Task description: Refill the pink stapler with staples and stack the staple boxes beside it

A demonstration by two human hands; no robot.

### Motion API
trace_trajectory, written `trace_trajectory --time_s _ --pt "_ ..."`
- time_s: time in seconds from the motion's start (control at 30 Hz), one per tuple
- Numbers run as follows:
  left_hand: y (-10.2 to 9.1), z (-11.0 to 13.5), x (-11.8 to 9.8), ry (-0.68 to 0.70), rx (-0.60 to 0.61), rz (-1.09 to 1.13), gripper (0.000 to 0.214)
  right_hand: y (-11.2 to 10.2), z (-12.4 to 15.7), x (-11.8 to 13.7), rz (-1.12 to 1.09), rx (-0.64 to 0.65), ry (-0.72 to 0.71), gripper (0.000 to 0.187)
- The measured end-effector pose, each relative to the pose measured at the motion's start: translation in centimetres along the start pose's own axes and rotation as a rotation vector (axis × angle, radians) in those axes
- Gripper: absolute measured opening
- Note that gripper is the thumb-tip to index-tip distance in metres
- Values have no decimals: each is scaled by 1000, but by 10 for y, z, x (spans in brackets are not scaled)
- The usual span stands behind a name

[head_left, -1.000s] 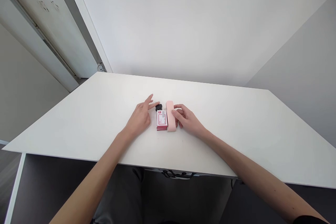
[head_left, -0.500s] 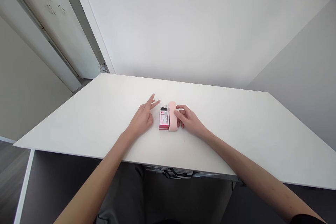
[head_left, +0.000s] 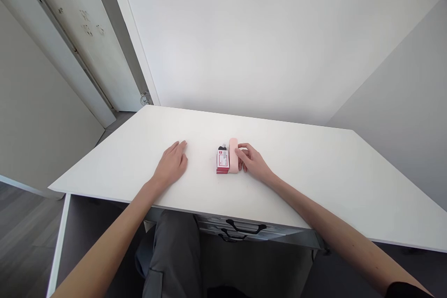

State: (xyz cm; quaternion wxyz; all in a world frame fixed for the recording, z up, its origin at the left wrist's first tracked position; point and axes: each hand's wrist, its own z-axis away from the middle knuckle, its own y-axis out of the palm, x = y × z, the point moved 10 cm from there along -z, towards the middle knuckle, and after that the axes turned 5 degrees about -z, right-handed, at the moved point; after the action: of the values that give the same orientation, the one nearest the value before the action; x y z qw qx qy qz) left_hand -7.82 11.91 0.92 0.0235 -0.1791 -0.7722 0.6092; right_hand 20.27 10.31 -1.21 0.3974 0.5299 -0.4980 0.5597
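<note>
Right hand [head_left: 252, 162]: my fingers curled against the pink case [head_left: 233, 155], touching its right side.
Left hand [head_left: 172, 164]: flat, spread, holding nothing, well left of case.
Red-white box [head_left: 222, 161]: touching case's left side.

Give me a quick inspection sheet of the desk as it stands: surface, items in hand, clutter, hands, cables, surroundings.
Surface: white table, flat, no marks seen.
Job's things: pink case lying beside a red and white box, the two side by side and touching; a small dark object just behind the box, too small to identify.
Clutter: nothing seen.
Hands: right hand rests its fingertips against the pink case; left hand lies flat on the table, apart from the things, holding nothing.
Cables: black cables hang under the table's near edge.
Surroundings: plain white wall behind, white door at left, wood floor below.
</note>
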Motion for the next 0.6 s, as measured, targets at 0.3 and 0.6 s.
trace_trajectory --time_s 0.3,0.6 --pt "-10 32 15 -47 25 -113 59 -6 -3 12 91 52 28 52" --pt "-13 38 13 -50 7 -130 58 59 2 122 916 493 -513 49"
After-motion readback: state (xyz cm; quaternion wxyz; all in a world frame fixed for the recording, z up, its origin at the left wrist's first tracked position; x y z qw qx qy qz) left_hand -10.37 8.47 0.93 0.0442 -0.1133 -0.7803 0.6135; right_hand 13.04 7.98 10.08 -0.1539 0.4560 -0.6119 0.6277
